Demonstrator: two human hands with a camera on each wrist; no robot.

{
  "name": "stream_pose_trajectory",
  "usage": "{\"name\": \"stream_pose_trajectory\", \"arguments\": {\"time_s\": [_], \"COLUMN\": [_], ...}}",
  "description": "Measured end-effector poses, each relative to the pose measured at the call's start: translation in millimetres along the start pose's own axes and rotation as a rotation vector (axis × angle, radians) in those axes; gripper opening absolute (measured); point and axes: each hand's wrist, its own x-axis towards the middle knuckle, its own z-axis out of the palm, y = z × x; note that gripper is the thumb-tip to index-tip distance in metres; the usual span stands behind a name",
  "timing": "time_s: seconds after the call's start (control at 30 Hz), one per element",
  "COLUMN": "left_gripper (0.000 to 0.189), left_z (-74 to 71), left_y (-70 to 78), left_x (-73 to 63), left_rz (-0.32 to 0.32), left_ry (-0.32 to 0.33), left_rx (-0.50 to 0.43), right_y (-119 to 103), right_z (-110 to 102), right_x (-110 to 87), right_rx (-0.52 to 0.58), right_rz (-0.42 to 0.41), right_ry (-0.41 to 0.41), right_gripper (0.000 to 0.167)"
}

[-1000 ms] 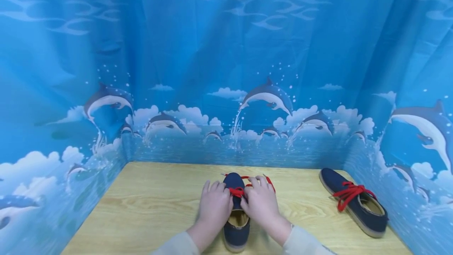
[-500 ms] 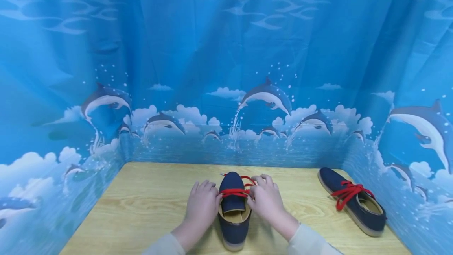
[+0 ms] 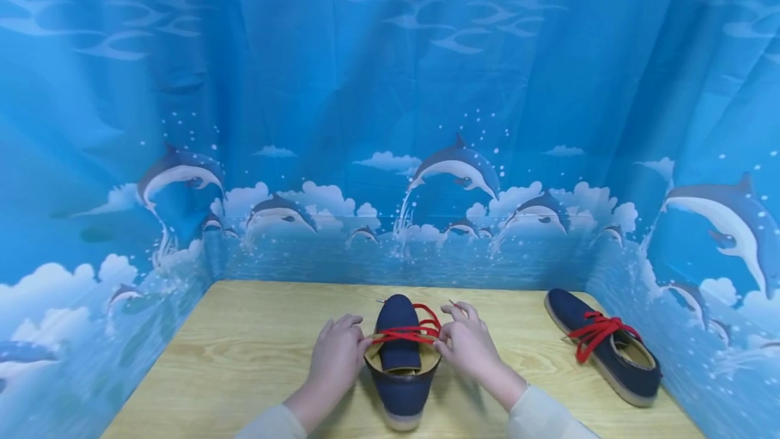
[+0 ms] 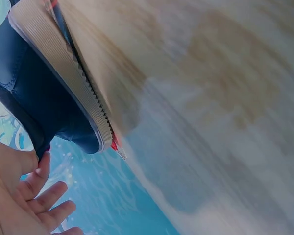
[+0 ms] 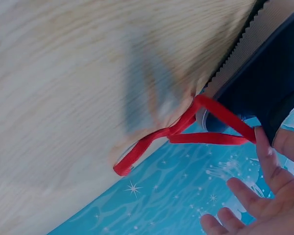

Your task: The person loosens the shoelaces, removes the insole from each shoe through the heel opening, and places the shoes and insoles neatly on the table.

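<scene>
A navy shoe stands on the table with its heel toward me, its opening spread wide and its tongue lying in the middle. Red shoelaces cross over it, with loose lengths at its right side. My left hand pinches the left edge of the shoe's opening; in the left wrist view, thumb and index finger grip the navy flap, other fingers spread. On the other side my right hand pinches the right flap, seen in the right wrist view with the red lace running to the fingertips.
A second navy shoe, its red laces tied in a bow, lies slanted near the right edge of the wooden table. Blue dolphin-print curtains enclose the table at the back and sides.
My hands have moved apart from near the laces to the shoe's two flaps, pulling them outward. The opening has widened and the laces now stretch across the tongue.
</scene>
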Motion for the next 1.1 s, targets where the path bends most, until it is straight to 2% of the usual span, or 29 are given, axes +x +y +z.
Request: {"name": "stream_pose_trajectory", "arguments": {"time_s": [0.2,0.37,0.73,1.1], "left_gripper": [0.024,0.021,0.023,0.028], "left_z": [0.1,-0.5,-0.3,4.0], "left_y": [2.6,7.1,16.0,21.6], "left_x": [-0.7,-1.2,-0.9,1.4], "left_rz": [-0.017,-0.041,-0.057,-0.033], "left_ry": [0.0,-0.018,-0.004,-0.008], "left_rx": [-0.014,-0.024,-0.042,-0.029], "right_y": [2.1,-3.1,-14.9,-17.1], "right_z": [0.6,1.6,0.9,3.8], "right_x": [-1.5,-1.5,1.5,3.2], "right_rx": [0.013,-0.004,0.009,0.012], "right_rz": [0.008,0.003,-0.001,0.001], "right_ry": [-0.009,0.011,0.01,0.019], "right_gripper": [0.036,0.035,0.029,0.035]}}
